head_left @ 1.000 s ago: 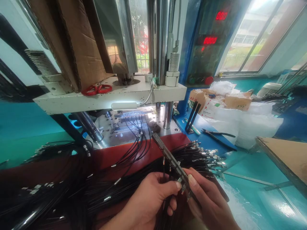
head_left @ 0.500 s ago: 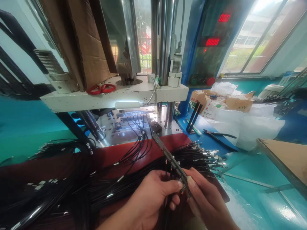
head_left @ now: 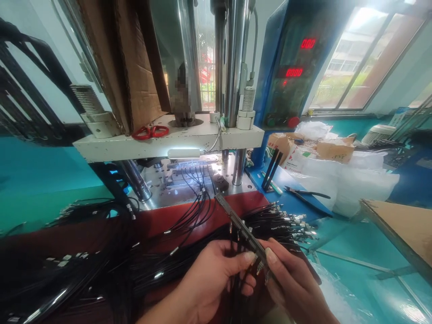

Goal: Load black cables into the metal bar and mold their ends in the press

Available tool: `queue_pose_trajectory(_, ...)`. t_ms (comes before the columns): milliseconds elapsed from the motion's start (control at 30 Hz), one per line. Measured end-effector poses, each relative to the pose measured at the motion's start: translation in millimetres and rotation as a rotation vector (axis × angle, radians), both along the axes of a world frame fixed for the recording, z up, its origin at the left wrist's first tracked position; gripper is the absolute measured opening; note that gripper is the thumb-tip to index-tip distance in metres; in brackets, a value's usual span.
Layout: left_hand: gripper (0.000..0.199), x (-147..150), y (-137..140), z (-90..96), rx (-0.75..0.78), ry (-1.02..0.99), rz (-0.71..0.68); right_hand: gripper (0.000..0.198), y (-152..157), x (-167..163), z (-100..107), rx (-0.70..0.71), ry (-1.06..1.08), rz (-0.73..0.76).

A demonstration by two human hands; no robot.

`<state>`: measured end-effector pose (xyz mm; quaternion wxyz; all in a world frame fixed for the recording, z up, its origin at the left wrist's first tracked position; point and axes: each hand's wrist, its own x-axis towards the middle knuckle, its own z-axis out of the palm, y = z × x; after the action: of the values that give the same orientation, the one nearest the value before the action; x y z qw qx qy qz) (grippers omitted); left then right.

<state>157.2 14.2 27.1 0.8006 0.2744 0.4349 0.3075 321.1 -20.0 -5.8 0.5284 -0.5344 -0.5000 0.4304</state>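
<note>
My right hand [head_left: 293, 274] pinches the near end of a long, narrow dark metal bar [head_left: 238, 220], which slants away toward the press. Several thin black cables [head_left: 235, 292] hang beneath the bar, with small metal ends along its edge. My left hand [head_left: 212, 274] is closed around these cables, thumb and fingers pinching one close to the bar. A small brassy connector [head_left: 259, 268] shows just past the left thumb. Beyond the bar, a metal mould [head_left: 189, 177] lies on the press bed, with other black cables [head_left: 199, 211] running out of it.
Bundles of black cables [head_left: 101, 270] cover the red board [head_left: 243, 202]. Red-handled scissors [head_left: 150, 132] lie on the white press plate [head_left: 135, 148]. Pliers [head_left: 307, 195] rest on the blue surface at right, near plastic bags [head_left: 357, 175]. A wooden-topped table edge [head_left: 398, 229] juts in at right.
The view has tilted, so the press appears slightly lower and farther right. My left thumb has shifted slightly left along the cables, and the connector beside it shows more. Both grips stay closed.
</note>
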Motion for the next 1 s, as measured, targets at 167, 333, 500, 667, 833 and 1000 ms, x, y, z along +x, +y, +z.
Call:
queue_pose_trajectory(167,0.018,-9,1,0.0,0.074,0.03,0.063,0.05,-6,5,-5,-0.269,0.277,-0.06)
queue_pose_trajectory(333,0.018,-7,1,2.5,0.093,0.099,0.101,0.05,-4,6,-9,-0.34,0.398,-0.064)
queue_pose_trajectory(500,0.02,-4,2,5.0,0.072,0.161,0.062,0.054,-1,3,-4,-0.263,0.32,-0.033)
queue_pose_trajectory(667,0.019,-4,0,2.6,0.092,0.166,-0.024,0.05,0,4,1,-0.211,0.253,0.013)
queue_pose_trajectory(833,0.02,-2,0,1.4,0.062,0.185,-0.074,0.051,0,4,3,-0.195,0.206,0.05)
queue_pose_trajectory(1000,0.02,-2,2,2.8,0.072,0.167,-0.074,0.05,1,2,4,-0.154,0.176,0.033)
